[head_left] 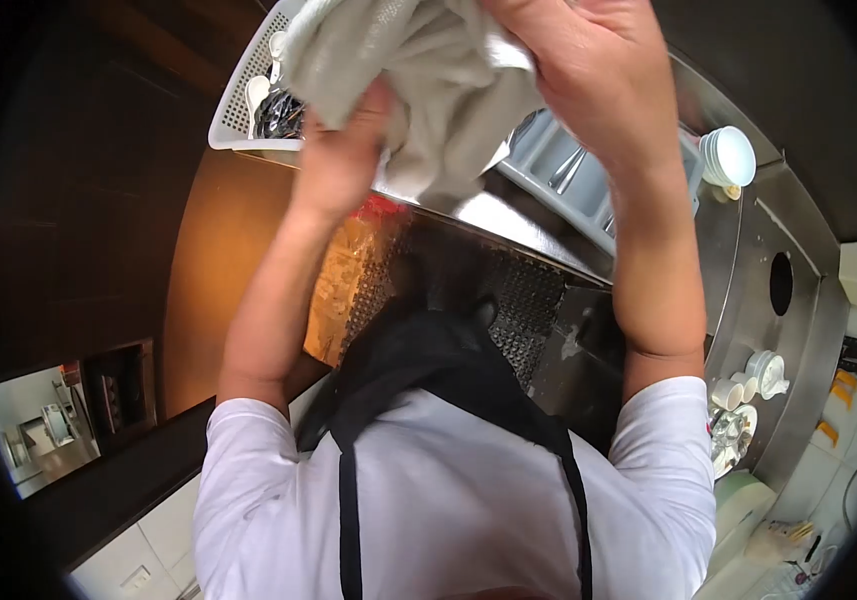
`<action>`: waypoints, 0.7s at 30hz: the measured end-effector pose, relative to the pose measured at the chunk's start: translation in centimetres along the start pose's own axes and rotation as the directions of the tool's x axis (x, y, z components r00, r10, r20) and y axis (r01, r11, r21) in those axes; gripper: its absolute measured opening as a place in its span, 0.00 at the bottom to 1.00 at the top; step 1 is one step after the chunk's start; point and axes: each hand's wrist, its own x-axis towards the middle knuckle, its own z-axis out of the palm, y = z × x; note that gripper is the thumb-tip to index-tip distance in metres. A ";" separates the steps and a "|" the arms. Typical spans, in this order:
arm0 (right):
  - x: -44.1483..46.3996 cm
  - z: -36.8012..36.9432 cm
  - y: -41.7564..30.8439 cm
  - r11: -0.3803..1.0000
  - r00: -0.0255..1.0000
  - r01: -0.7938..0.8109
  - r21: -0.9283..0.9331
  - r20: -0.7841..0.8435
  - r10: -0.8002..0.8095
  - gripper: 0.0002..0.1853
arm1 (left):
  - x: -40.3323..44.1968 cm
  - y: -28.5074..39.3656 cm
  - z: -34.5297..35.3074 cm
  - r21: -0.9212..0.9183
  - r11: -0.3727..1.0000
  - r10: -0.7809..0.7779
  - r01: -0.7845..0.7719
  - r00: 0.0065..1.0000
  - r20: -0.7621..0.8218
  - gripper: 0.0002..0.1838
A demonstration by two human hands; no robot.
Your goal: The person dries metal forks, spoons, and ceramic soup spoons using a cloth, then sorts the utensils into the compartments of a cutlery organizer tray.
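Note:
A pale, crumpled cloth (448, 90) hangs between my two hands at the top of the view. My left hand (343, 150) is against its lower left part, slightly blurred, with fingers partly behind the folds. At the upper right, my right hand (588, 60) grips the cloth's edge, its fingertips cut off by the frame. Behind the cloth on the left, a white perforated basket (231, 112) holds white spoons (256, 95) and dark, shiny utensils (280, 115). Below my right hand, a grey divided tray (540, 150) has metal cutlery (568, 170) in it.
Stacked bowls (728, 157) stand right of the tray on the steel counter (763, 220), which has a round dark hole (780, 284). Cups (728, 392) and dishes (733, 437) sit farther down the right side. A textured dark mat (523, 310) lies on the floor.

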 end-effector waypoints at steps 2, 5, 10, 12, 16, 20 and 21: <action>-2.2 -0.5 -0.6 0.975 0.995 -0.047 -0.217 -0.099 0.026 0.20 | 0.5 -0.2 -4.1 0.136 0.953 0.281 -0.272 0.958 -0.050 0.16; -5.9 -2.6 -2.2 0.774 0.977 -0.211 -0.597 -0.160 0.143 0.11 | 0.2 2.5 -8.1 0.166 0.865 0.472 -0.474 0.880 0.049 0.15; -7.6 0.4 -4.5 0.652 0.935 -0.309 -0.693 -0.095 0.342 0.18 | -0.1 6.3 -12.8 0.464 0.734 0.396 -0.496 0.867 0.302 0.14; -6.8 0.8 -4.9 0.628 0.898 -0.363 -0.688 -0.079 0.432 0.21 | 0.3 8.4 -15.3 0.604 0.758 -0.014 -0.248 0.918 0.395 0.20; -3.9 5.0 -1.4 0.895 0.882 -0.353 0.273 -0.224 0.416 0.30 | 0.8 8.6 -22.4 0.172 0.977 -0.201 0.123 0.791 0.578 0.34; 1.3 12.7 3.7 0.971 0.984 -0.178 0.158 0.039 0.174 0.43 | -0.9 5.9 -19.2 -0.676 0.690 -0.279 0.258 0.957 0.081 0.36; 1.7 15.1 6.3 0.938 0.972 -0.220 0.267 0.140 0.188 0.43 | -0.9 4.9 -19.2 -0.590 0.740 -0.320 0.323 0.941 0.113 0.35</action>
